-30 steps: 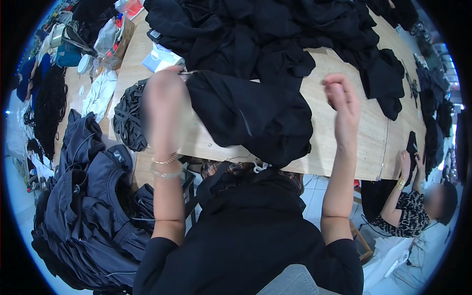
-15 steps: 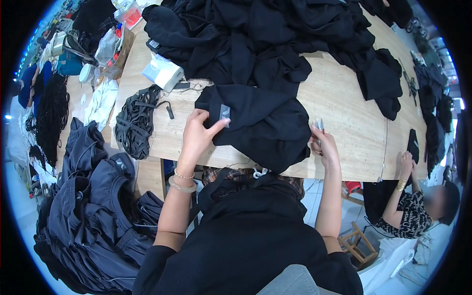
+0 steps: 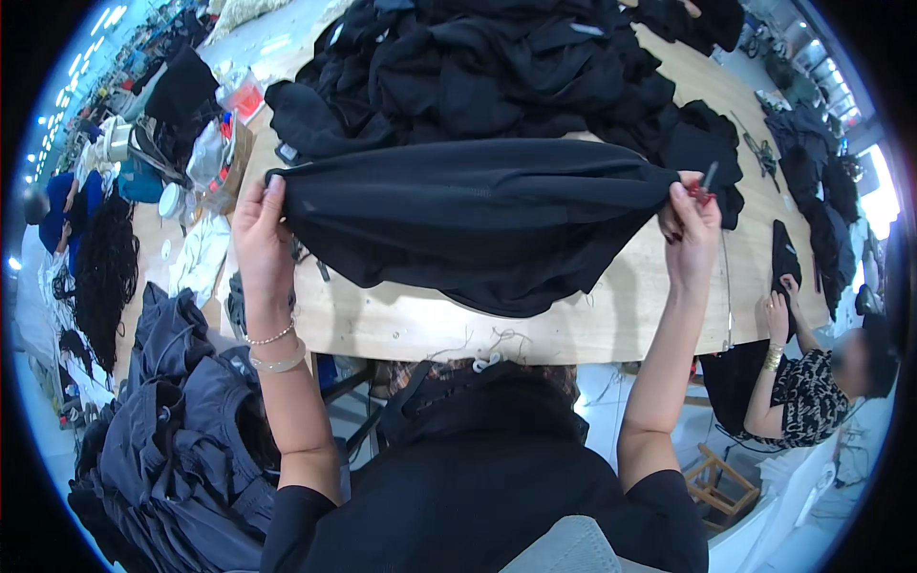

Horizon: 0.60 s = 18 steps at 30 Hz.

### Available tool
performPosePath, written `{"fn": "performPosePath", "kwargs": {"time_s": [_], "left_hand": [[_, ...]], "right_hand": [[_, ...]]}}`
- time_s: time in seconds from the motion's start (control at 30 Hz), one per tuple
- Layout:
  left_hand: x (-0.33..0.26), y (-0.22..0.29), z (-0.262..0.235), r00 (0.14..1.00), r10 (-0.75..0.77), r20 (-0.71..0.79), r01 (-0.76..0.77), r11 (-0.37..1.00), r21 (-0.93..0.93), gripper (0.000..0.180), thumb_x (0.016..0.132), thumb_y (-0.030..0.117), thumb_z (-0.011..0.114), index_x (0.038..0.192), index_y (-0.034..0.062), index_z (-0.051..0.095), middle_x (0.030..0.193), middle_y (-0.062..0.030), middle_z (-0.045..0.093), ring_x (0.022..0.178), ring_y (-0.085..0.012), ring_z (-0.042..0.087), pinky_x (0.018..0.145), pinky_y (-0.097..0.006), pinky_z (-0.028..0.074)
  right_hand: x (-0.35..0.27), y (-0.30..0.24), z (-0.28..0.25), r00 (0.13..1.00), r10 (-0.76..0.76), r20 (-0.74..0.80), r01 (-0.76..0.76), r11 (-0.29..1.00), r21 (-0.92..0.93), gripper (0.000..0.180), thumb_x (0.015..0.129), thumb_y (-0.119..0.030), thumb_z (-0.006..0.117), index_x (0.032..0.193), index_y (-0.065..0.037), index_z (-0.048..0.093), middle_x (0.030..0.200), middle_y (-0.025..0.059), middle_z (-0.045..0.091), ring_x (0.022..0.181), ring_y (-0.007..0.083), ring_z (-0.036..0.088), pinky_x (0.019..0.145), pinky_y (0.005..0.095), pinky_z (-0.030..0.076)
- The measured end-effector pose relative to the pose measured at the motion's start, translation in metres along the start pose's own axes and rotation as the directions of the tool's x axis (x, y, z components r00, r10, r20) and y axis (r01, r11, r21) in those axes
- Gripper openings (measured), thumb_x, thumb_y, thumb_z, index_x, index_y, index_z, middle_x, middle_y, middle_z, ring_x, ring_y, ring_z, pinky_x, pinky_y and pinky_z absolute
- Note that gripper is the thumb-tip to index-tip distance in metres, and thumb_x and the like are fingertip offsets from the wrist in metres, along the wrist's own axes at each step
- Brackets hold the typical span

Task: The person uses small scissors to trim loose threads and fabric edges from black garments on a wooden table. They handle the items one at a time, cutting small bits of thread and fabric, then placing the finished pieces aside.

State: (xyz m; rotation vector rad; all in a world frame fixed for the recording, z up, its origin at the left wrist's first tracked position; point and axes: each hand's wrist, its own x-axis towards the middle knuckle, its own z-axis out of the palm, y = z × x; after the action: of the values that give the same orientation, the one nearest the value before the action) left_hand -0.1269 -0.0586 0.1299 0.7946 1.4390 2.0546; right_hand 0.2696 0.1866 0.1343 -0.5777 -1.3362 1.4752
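Observation:
A black garment [image 3: 458, 215] is stretched sideways in the air above the table, its lower edge hanging loose in folds. My left hand [image 3: 263, 224] pinches its left end, thumb on top. My right hand [image 3: 692, 224] grips its right end and also has a small pair of thread snips [image 3: 703, 188] with red on it, the tip poking up past the fingers. Part of the snips is covered by the fingers. Loose threads [image 3: 497, 336] lie on the wooden table [image 3: 401, 329] below the garment.
A heap of black garments [image 3: 478, 76] covers the far side of the table. Dark grey clothing [image 3: 181, 430] is piled at my left. A cardboard box [image 3: 232, 167] holds odds and ends at the far left. At the right, a seated co-worker [image 3: 812, 392] handles a black piece [image 3: 785, 258]; scissors [image 3: 761, 153] lie farther back.
The garment, lying bunched on the table before, is now lifted and pulled wide. My left hand has moved left and up, my right hand right and up, snips still in it.

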Motion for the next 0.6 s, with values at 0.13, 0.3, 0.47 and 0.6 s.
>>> {"fn": "performPosePath", "kwargs": {"time_s": [0.13,0.3,0.47,0.6], "left_hand": [[0.027,0.022,0.022,0.992,0.123,0.031,-0.123,0.992,0.025,0.021,0.101,0.018,0.057,0.111,0.0008,0.063,0.096,-0.0012,0.068,0.084,-0.0064,0.062,0.075,-0.022,0.048],[0.034,0.054,0.033,0.983,0.184,-0.004,-0.184,0.982,-0.035,0.014,0.096,0.018,0.064,0.096,0.0035,0.065,0.088,-0.0013,0.069,0.075,-0.0045,0.063,0.070,-0.020,0.050],[0.028,0.087,0.036,0.967,0.236,0.100,-0.224,0.968,-0.110,0.010,0.100,0.015,0.058,0.099,0.0067,0.063,0.095,-0.0020,0.069,0.082,-0.0075,0.067,0.073,-0.020,0.052],[0.015,0.094,0.033,0.961,0.273,0.044,-0.265,0.955,-0.135,0.010,0.100,0.014,0.057,0.101,0.0055,0.062,0.094,-0.0029,0.069,0.082,-0.0070,0.066,0.073,-0.020,0.052]], "right_hand": [[0.025,-0.033,-0.009,0.997,-0.069,-0.031,0.063,0.984,-0.169,0.007,0.095,-0.009,0.062,0.098,-0.003,0.060,0.066,-0.0079,0.048,0.048,-0.0008,0.033,0.044,0.0190,0.021],[0.041,-0.082,0.006,0.970,-0.238,-0.043,0.235,0.970,-0.056,0.010,0.097,-0.015,0.062,0.099,-0.005,0.062,0.062,-0.0094,0.043,0.047,-0.0008,0.030,0.044,0.0200,0.019],[0.024,-0.122,0.007,0.954,-0.287,-0.086,0.261,0.937,-0.233,0.010,0.100,-0.016,0.057,0.101,-0.006,0.059,0.060,-0.0081,0.042,0.045,-0.0007,0.030,0.043,0.0194,0.019],[0.008,-0.123,0.005,0.952,-0.303,-0.048,0.284,0.928,-0.240,0.009,0.100,-0.014,0.057,0.099,-0.005,0.059,0.064,-0.0084,0.045,0.047,-0.0009,0.032,0.045,0.0187,0.019]]}}
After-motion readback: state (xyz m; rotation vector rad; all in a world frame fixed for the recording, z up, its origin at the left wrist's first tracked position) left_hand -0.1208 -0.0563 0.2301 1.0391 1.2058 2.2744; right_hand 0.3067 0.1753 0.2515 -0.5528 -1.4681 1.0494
